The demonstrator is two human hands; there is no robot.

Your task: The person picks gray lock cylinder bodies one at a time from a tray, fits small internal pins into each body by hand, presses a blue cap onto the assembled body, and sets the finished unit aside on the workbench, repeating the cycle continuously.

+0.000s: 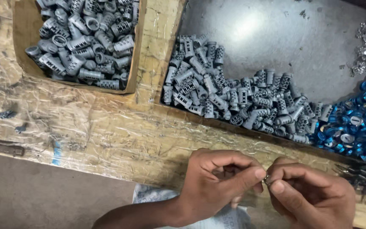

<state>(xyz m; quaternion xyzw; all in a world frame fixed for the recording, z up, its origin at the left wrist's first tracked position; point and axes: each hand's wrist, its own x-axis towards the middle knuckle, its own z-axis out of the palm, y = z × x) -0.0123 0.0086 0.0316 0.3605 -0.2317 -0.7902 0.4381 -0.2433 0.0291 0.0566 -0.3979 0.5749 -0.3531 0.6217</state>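
At lower right, my left hand (214, 180) and right hand (308, 191) pinch one small metal part (266, 180) together, with heaps of grey cylinders (234, 99) untouched above.

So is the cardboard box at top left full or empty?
Nearly full: the cardboard box holds grey slotted cylinders piled close to its rim.
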